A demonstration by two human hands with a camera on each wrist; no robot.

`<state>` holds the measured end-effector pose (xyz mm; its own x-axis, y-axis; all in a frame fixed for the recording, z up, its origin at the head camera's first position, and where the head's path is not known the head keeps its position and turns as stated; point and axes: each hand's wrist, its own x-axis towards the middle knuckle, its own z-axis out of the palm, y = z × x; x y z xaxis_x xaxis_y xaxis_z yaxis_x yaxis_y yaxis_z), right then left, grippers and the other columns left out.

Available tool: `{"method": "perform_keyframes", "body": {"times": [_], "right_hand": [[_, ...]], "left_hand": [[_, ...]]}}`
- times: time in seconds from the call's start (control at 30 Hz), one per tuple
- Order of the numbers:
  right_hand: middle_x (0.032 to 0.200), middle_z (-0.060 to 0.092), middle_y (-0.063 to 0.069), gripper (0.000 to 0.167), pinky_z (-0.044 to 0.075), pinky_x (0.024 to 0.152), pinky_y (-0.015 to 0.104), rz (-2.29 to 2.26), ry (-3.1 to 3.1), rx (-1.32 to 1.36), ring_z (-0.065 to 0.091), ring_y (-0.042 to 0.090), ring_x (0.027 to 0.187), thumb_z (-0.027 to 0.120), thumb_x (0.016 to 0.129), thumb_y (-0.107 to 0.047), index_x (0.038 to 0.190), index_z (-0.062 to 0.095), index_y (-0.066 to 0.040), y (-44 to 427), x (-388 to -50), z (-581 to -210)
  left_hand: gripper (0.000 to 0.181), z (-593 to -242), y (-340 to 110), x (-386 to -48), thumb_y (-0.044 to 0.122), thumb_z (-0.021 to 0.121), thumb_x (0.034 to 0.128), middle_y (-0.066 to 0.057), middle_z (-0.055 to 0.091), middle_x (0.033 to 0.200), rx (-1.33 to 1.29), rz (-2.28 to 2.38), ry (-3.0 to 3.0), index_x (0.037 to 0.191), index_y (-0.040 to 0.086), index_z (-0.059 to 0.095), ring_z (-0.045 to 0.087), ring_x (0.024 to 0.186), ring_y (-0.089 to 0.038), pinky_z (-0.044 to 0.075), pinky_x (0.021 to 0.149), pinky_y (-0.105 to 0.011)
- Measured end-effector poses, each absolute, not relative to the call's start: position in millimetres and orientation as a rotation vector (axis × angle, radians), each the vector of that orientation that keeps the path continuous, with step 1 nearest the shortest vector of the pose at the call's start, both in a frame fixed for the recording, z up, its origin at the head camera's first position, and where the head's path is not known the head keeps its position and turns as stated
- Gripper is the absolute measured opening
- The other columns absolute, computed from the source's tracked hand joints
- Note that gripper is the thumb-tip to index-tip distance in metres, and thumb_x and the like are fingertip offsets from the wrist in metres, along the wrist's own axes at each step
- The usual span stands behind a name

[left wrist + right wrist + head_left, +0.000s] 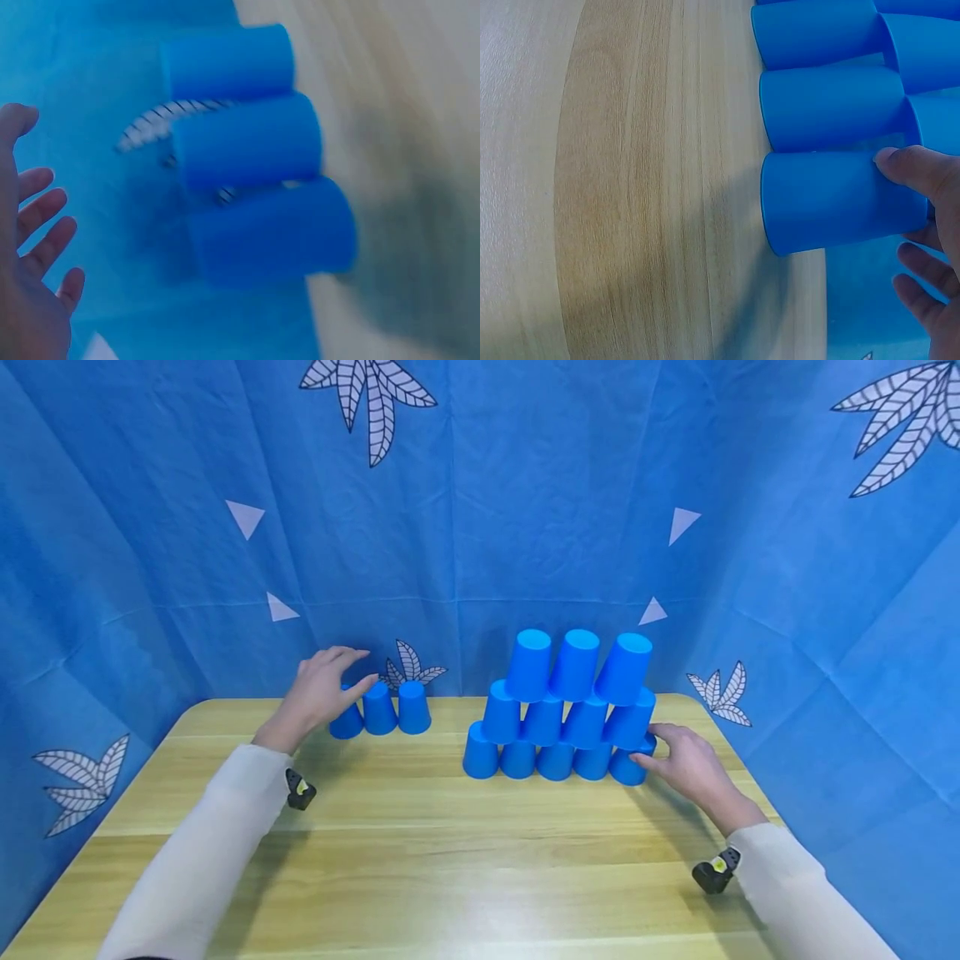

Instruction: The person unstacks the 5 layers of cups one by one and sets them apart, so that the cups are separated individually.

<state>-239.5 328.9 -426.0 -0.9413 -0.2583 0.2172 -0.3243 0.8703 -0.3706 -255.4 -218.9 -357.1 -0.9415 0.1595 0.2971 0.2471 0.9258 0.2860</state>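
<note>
Blue cloth [495,527], printed with five leaf motifs [381,410] and four pale triangles [243,516] in the head view, is hung behind and beside a wood-grained table [450,877]. Fifteen blue cups are counted, all set mouth down. Three cups [379,710] are stood in a row at the far left of the table, and twelve are built into a stack [542,721] to the right, with five in the bottom row, four in the middle and three on top.

In the head view the leftmost of the three cups is partly covered by the left hand [318,687]; in the left wrist view all three are shown, blurred, with a gap between them and the hand. Only part of the stack is caught by the right wrist view, but there the thumb is seen laid on the end cup [626,767] of the bottom row, near its base.

Both forearms, in white sleeves [213,827], are stretched forward. The left hand is held wide, thumb and fingers parted, nothing gripped. By the right hand [693,766] that end cup is pinched, the lower fingers being held off it, loosely bent
</note>
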Motion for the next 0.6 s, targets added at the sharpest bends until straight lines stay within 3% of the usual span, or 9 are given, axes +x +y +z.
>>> {"method": "perform_keyframes", "body": {"times": [0.6], "right_hand": [[0.122, 0.061, 0.028, 0.057, 0.041, 0.094, 0.064, 0.595, -2.881, 0.449, 0.054, 0.049, 0.115, 0.074, 0.087, -0.032, 0.126, 0.058, 0.007, 329.4, -239.7, -428.2]], "left_hand": [[0.055, -297.8, -121.1, -228.8, 0.049, 0.057, 0.0955, -0.010, 0.054, 0.137, -0.696, -0.366, -2.666, 0.138, 0.013, 0.057, 0.044, 0.130, -0.033, 0.027, 0.104, -0.060]]}}
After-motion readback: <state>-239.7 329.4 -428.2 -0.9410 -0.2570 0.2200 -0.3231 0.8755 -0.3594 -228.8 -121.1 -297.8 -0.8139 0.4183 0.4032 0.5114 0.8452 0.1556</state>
